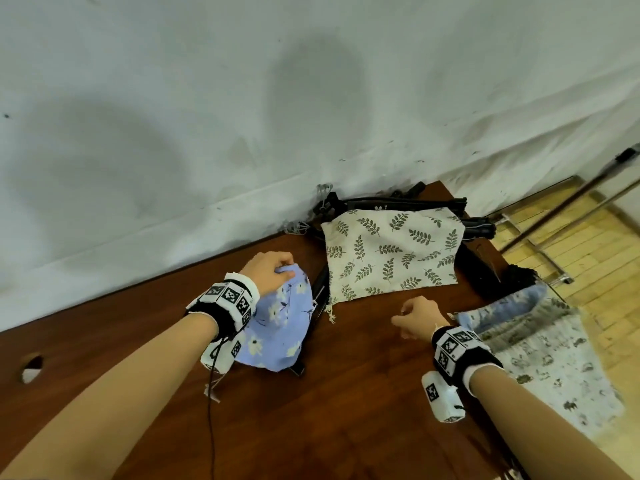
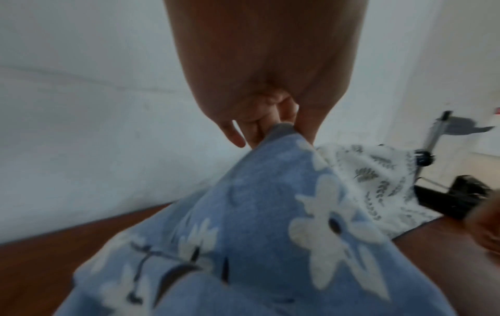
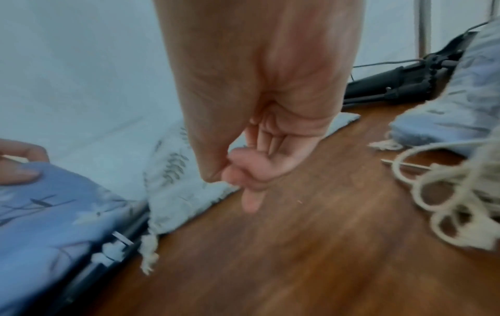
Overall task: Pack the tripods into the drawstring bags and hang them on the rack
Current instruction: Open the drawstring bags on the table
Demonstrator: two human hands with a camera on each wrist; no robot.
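The brown wooden bench [image 1: 346,393] runs along a white wall, and everything for the job lies toward its far right corner. The largest piece there is the cream leaf-print drawstring bag [image 1: 391,251], spread flat over a heap of folded black tripods [image 1: 408,202] packed against the wall. Nearer the right edge a pale blue-and-grey printed bag [image 1: 505,311] hangs half off the bench, its coiled cream cord [image 3: 446,201] lying beside it. Left of the leaf-print bag lies the blue flower-print drawstring bag [image 1: 277,323], draped over another black tripod [image 1: 320,289] whose legs show along the bag's right side and below its near end. A metal rack [image 1: 568,209] stands on the floor beyond the right edge.

The left hand [image 1: 268,277] pinches the far end of the blue bag, thumb and fingers [image 2: 254,130] closed on a fold of cloth and lifting it. The right hand [image 1: 417,317] hovers just over the bare wood near the leaf-print bag's near corner, fingers loosely curled, holding nothing.

The step in hand looks like readying the blue bag for its tripod. To do it well, I would find the bag's mouth rather than a closed end, spread it with both hands, and feed the tripod in lengthwise, legs folded, so no knob snags the cloth or cord.
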